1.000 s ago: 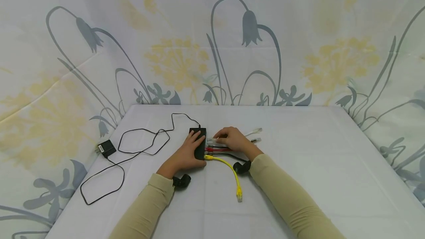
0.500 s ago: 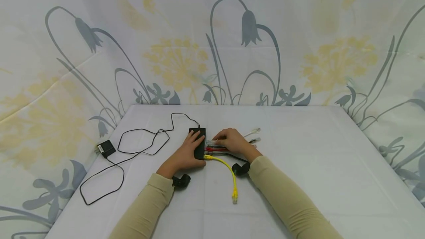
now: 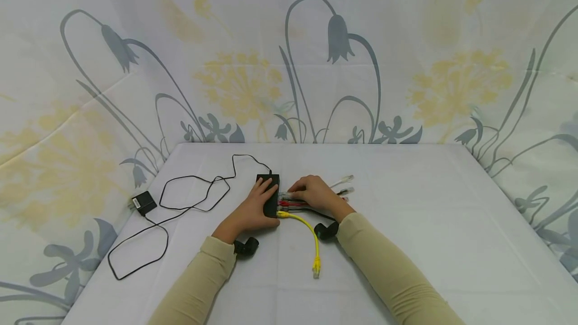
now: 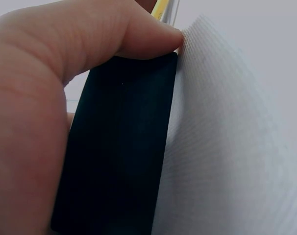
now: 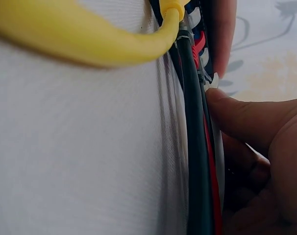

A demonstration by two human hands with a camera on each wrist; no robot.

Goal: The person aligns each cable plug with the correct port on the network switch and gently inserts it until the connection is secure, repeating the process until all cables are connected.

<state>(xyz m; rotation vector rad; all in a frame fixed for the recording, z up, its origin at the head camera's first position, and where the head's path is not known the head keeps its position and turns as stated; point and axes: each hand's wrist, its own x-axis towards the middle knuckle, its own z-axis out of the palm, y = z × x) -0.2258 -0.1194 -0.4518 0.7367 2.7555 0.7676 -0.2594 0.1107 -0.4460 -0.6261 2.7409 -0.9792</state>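
My left hand (image 3: 255,209) grips a flat black network switch (image 3: 272,208), thumb at its near end and fingers laid over its top. In the left wrist view the thumb bends round the edge of the box. Close to the switch's right side, my right hand (image 3: 316,195) pinches the plug of a white network cable (image 5: 215,82) between thumb and finger. A yellow network cable (image 3: 310,228), black cables (image 5: 192,122) and a red cable (image 5: 212,171) run from the ports on that side. Fingers partly hide the port row, so how deep the white plug sits I cannot tell.
A black power adapter (image 3: 144,202) lies at the left, its thin cord (image 3: 194,207) looping across the white table (image 3: 406,224) to the switch's far end. Loose cable ends (image 3: 345,190) stick out beyond my right hand. A patterned curtain (image 3: 253,39) stands behind the table.
My right hand has shifted slightly toward the switch with the white plug. The yellow cable's free end has swung to the left. My left hand stays on the switch.
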